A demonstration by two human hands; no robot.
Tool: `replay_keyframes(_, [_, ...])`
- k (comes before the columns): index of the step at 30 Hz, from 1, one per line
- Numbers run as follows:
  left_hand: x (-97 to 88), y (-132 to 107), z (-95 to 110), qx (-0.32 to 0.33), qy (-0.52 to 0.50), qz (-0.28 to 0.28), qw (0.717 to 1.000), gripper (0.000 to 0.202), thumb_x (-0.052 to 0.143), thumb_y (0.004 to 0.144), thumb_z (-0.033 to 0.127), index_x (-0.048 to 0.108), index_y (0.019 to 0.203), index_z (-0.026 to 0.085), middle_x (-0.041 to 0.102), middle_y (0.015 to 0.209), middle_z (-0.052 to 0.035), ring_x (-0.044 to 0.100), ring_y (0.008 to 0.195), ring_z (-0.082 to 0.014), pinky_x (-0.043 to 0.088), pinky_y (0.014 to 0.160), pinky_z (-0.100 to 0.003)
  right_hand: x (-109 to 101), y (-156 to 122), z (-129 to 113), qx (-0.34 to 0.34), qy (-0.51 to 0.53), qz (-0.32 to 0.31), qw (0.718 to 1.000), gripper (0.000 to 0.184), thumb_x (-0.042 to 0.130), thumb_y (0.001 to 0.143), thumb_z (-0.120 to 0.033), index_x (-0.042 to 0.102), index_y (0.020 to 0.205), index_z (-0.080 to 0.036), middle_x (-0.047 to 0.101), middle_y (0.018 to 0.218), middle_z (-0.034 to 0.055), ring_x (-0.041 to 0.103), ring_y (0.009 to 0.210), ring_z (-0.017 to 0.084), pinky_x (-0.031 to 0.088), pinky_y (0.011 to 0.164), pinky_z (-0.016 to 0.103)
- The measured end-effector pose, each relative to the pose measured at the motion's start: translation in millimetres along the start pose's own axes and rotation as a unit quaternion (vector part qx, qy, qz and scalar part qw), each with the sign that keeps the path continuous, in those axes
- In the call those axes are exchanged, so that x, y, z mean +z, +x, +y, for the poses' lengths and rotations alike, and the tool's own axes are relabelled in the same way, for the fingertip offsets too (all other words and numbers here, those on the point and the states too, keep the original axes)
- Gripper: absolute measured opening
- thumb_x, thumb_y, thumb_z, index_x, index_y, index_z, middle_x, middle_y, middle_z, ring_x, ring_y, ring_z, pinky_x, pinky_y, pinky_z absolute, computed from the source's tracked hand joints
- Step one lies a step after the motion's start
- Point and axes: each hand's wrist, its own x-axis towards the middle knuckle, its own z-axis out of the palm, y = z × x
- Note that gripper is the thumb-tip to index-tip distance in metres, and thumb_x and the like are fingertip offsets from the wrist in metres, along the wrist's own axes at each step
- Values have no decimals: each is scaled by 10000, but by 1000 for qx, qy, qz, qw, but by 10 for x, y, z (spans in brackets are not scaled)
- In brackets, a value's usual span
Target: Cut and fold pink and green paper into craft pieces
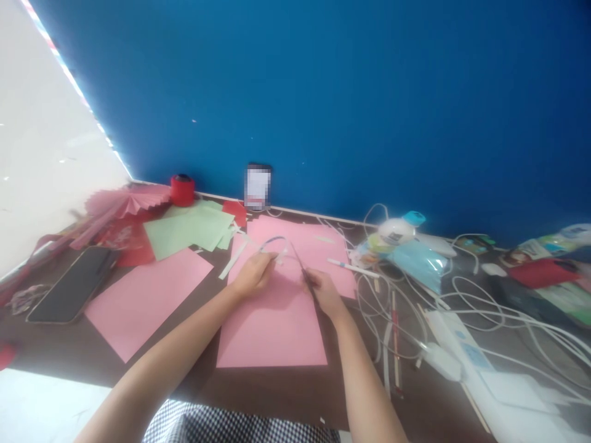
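Note:
My left hand [253, 275] is closed in a pinch over the pink sheets, holding a thin pale paper strip [277, 238] that curves up and over to the right. Fingers of my right hand [324, 291] are wrapped round what looks like a pair of scissors [301, 266], with the slim blades pointing up and left at the strip. Blur hides whether the blades touch it. Beneath both hands lies a pink paper sheet [272, 335], overlapping further pink paper [335, 246] behind it.
Left are green sheets [191, 227], another pink sheet [148, 301], a phone [71, 286], a red tape roll [183, 191] and a pleated pink fan [127, 202]. Another phone [257, 186] leans on the blue wall. Right are tangled cables [406, 295], a power strip [462, 344] and a bottle [397, 231].

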Motion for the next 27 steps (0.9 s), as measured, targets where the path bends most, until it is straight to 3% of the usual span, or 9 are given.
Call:
replay_keyframes(3, [6,2,-16,3,-3,10,1000,226,330,881,197,489,1037,157,595,860,-93,557,789,-192,451,738,-344,-19,4,-5,-3,-20,12,1000,312,557,708,-460,458,616,-179,436,562,-30,389,529,104,325,502,227])
replay_keyframes(5, [28,1,-28,-6,-3,29,1000,212,333,876,191,476,1029,155,586,846,-86,550,780,-187,449,729,-341,-30,10,1,-6,-133,72,989,272,546,718,-444,510,681,-178,507,608,-6,436,566,129,342,549,249])
replay_keyframes(9, [67,2,-27,-66,-29,60,996,176,362,868,189,458,1011,151,572,878,-79,536,755,-162,439,706,-312,-53,22,41,-32,-414,212,884,253,578,696,-363,592,870,-181,618,764,58,502,731,212,329,702,325])
replay_keyframes(11, [67,10,-15,-89,-39,81,992,173,400,861,204,457,1016,155,574,963,-93,529,756,-152,427,708,-305,-62,22,70,-53,-481,224,846,241,579,697,-316,597,896,-182,634,816,71,494,775,231,305,731,340])
replay_keyframes(13, [52,23,-2,-92,-36,101,990,190,439,850,227,461,1026,160,573,1033,-99,524,772,-154,414,729,-314,-61,17,94,-72,-511,220,828,219,574,709,-279,593,905,-183,640,857,73,477,792,237,289,730,341])
replay_keyframes(20, [14,89,20,-109,-53,85,989,138,541,810,295,508,749,175,640,977,-76,575,763,-172,427,710,-324,10,-4,46,-133,-535,162,819,208,548,756,-181,576,961,-191,636,978,69,458,846,245,270,739,352])
replay_keyframes(23, [38,92,7,-131,-94,66,985,100,536,809,261,523,756,178,649,856,-51,593,739,-169,442,667,-306,25,-6,25,-135,-529,155,823,209,539,761,-164,573,965,-196,632,990,71,460,864,249,272,742,358])
replay_keyframes(27, [66,69,-49,-153,-91,87,980,60,533,798,236,512,796,180,610,810,-26,535,689,-138,423,647,-282,24,0,41,-124,-530,151,825,212,541,747,-149,570,951,-199,631,971,67,461,872,253,278,753,365])
